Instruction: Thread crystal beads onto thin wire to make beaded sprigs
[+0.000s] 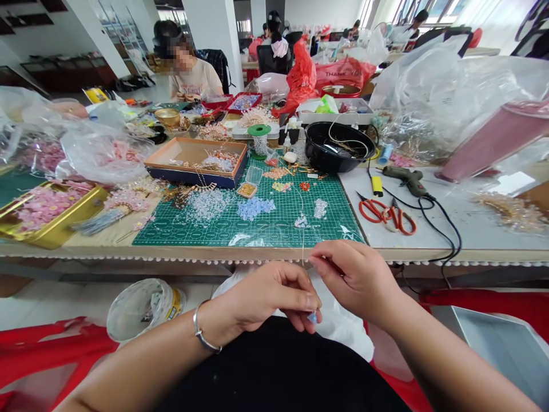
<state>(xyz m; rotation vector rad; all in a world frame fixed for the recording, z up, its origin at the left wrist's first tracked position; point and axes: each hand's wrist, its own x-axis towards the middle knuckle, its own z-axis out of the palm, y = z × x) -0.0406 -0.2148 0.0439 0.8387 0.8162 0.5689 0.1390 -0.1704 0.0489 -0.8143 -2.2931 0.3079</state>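
Observation:
My left hand (285, 297) is pinched on a small blue flower-shaped bead (313, 316), held low in front of my dark clothing. A thin pale wire (302, 243) runs from between the hands up over the table edge to a small bead cluster (301, 222) on the green cutting mat (206, 236). My right hand (358, 280) is beside the wire, its fingers curled together; what is in them, if anything, is hidden. On the mat lie a pile of blue beads (256, 208), clear beads (319, 208) and whitish beads (206, 206).
Orange-handled scissors (386, 214), a glue gun (405, 180) and its cord lie to the right. A black bowl (338, 149), a shallow box (195, 150) and a green spool (259, 137) stand behind. A golden tray (51, 232) is left, a bucket (139, 312) below. A person (189, 71) sits opposite.

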